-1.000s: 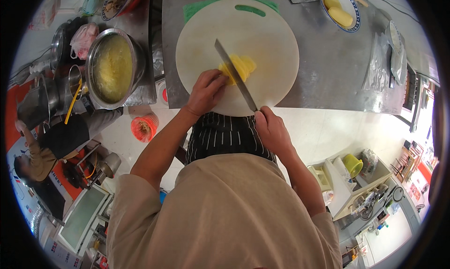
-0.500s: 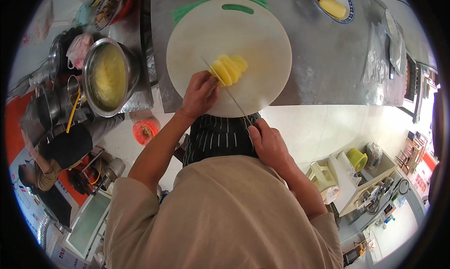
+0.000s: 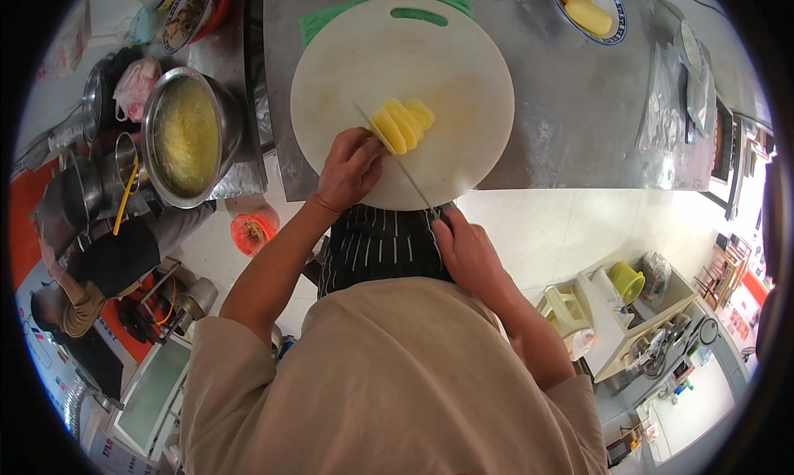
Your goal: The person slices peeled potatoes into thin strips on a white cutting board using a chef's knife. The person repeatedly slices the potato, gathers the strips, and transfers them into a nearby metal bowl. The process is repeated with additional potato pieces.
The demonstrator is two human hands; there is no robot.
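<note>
On a round white cutting board [image 3: 347, 70] lies a row of overlapping yellow potato slices [image 3: 403, 126]. My right hand [image 3: 466, 248] is wrapped round the handle of a knife [image 3: 413, 181], near the board's front edge. Its thin blade slants up and to the left, against the left end of the slices. My left hand [image 3: 351, 167] is closed at that same end, fingertips curled next to the blade. It grips the uncut end of the potato, mostly hidden beneath the fingers.
A green cloth [image 3: 311, 24] shows under the board on the metal table [image 3: 579, 128]. At the far right stands a patterned bowl [image 3: 619, 30] of peeled potatoes. To the left is a metal basin [image 3: 147, 136] of yellow pieces in liquid. Another person [image 3: 116, 256] works beyond it.
The knife blade and my left hand keep nearly the same place at the potato. The slices sit slightly closer together, and the view has shifted a little.
</note>
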